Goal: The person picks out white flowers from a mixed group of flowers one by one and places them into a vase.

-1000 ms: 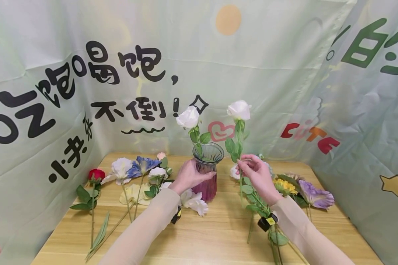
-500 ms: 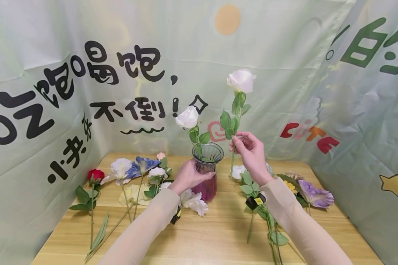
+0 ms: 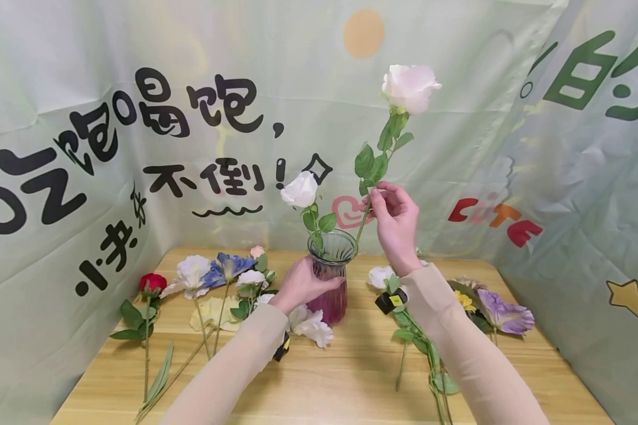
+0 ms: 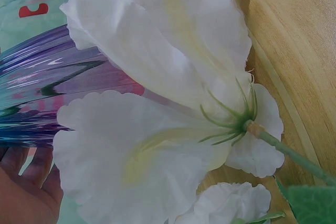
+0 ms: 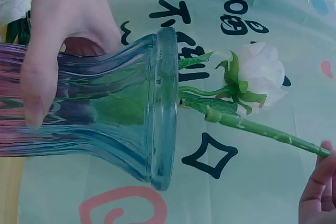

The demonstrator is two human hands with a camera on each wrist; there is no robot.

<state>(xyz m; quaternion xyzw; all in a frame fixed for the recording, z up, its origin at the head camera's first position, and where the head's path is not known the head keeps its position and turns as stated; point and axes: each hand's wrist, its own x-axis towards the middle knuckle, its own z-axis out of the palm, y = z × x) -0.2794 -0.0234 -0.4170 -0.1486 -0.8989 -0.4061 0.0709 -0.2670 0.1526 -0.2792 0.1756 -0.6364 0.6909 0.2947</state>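
My left hand [image 3: 307,283] grips the ribbed glass vase [image 3: 334,277], blue-grey at the rim and pink-purple below, which stands on the table. One white rose [image 3: 300,190] leans left inside it. My right hand [image 3: 397,221] pinches the stem of a second white rose [image 3: 412,88], raised to the right of the vase with its bloom tilted right. In the right wrist view, the cut end of that stem [image 5: 252,129] is just outside the vase rim, near the first rose. A large white flower [image 4: 157,93] lies in front of the vase in the left wrist view.
On the left of the wooden table [image 3: 319,383] lie a red rose [image 3: 153,283], a blue flower [image 3: 228,268] and several pale blooms. A purple flower [image 3: 505,313], a yellow flower [image 3: 465,300] and another white rose [image 3: 380,276] lie at the right. Printed cloth [image 3: 425,153] hangs behind.
My right hand has lifted the second rose from lower right, raising it and moving left so its stem end reaches the vase rim. My left hand stays on the vase.
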